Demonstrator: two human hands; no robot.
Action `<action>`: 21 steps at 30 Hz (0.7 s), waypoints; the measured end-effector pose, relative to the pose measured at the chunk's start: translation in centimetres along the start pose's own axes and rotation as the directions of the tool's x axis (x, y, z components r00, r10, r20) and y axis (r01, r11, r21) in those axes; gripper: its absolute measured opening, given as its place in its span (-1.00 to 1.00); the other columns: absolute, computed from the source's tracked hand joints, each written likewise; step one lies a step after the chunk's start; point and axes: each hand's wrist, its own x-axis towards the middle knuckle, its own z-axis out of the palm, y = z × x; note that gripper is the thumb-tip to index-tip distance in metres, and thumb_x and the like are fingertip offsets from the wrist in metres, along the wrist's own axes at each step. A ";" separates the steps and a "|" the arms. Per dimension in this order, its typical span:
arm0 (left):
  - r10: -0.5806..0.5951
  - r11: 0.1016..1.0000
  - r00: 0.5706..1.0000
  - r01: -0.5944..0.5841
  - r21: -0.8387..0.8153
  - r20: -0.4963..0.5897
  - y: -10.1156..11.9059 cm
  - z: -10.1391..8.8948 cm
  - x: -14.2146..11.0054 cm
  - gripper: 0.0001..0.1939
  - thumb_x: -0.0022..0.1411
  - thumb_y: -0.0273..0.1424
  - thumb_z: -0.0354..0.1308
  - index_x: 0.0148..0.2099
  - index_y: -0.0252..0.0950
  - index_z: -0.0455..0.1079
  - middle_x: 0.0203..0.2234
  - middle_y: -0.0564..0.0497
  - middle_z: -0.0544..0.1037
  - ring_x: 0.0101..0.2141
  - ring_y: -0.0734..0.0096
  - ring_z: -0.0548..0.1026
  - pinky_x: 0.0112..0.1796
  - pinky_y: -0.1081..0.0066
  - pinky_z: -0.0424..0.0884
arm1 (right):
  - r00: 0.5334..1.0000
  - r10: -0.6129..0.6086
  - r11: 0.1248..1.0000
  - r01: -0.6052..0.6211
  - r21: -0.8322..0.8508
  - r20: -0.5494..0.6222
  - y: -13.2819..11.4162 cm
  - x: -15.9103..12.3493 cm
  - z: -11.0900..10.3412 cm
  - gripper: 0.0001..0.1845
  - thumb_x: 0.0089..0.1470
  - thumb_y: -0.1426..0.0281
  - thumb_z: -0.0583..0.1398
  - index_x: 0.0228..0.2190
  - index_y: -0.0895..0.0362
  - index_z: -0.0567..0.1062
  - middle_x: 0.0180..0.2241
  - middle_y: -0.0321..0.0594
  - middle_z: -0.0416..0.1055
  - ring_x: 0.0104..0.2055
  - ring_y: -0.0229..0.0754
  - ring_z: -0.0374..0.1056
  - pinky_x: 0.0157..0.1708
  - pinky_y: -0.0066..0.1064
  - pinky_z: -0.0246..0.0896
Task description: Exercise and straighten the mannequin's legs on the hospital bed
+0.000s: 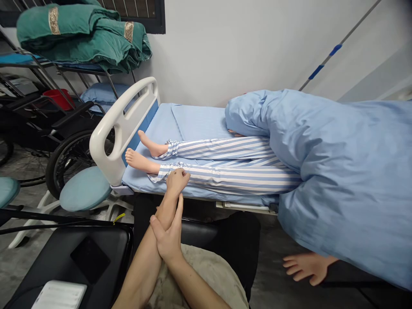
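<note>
Stretched toward the bed, my left hand [177,180] is loosely closed, back upward, over the near trouser leg at the bed's edge. Its curled fingertips are partly hidden, and nothing shows in them. My right hand [169,240] wraps round my left forearm [165,210] below the wrist. In front of them lie striped trousers [225,178] on the legs of what looks like a manikin. Its bare feet [141,161] point toward the footboard. A bunched blue quilt [337,159] covers the upper part of the figure.
A white footboard [124,128] closes the bed's left end. Beyond it stand a wheelchair [71,159] and a round stool [85,189]. A black chair seat [106,244] bears a dark flat object [90,259]. A smooth hand [309,266] protrudes below the quilt.
</note>
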 end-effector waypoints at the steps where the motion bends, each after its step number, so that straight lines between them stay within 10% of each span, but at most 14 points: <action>1: -0.006 1.000 1.000 0.006 0.000 -0.002 -0.1 -0.1 0.0 -0.81 0.11 -0.31 0.00 -0.51 -0.24 0.27 -0.51 0.02 0.48 -0.44 0.40 0.35 -0.44 0.42 0.11 | 0.999 -0.050 0.998 0.050 -0.038 0.000 0.0 0.0 0.0 -0.02 -0.11 0.35 0.29 0.24 0.07 -0.07 0.13 -0.11 0.19 0.17 -0.07 0.13 0.16 -0.23 0.00; 11: -0.006 0.999 1.000 0.006 0.040 0.016 -0.4 0.0 0.0 -0.83 0.09 -0.31 -0.01 -0.49 -0.22 0.30 -0.48 0.00 0.49 -0.37 0.32 0.41 -0.39 0.41 0.18 | 0.984 -0.149 0.960 0.166 -0.225 0.093 0.8 -0.2 -0.3 -0.53 0.04 0.36 0.18 0.02 0.08 0.32 0.02 -0.20 0.31 0.07 -0.14 0.22 0.13 -0.29 0.03; 21: -0.004 1.000 0.999 0.003 0.024 0.039 -0.7 0.4 0.0 -0.81 0.05 -0.29 -0.03 -0.55 -0.21 0.26 -0.52 0.01 0.47 -0.37 0.27 0.44 -0.37 0.38 0.22 | 0.972 -0.192 0.932 0.223 -0.284 0.133 1.4 -0.3 -0.4 -0.57 0.05 0.37 0.15 0.00 0.05 0.33 -0.05 -0.23 0.36 -0.03 -0.16 0.28 0.02 -0.32 0.15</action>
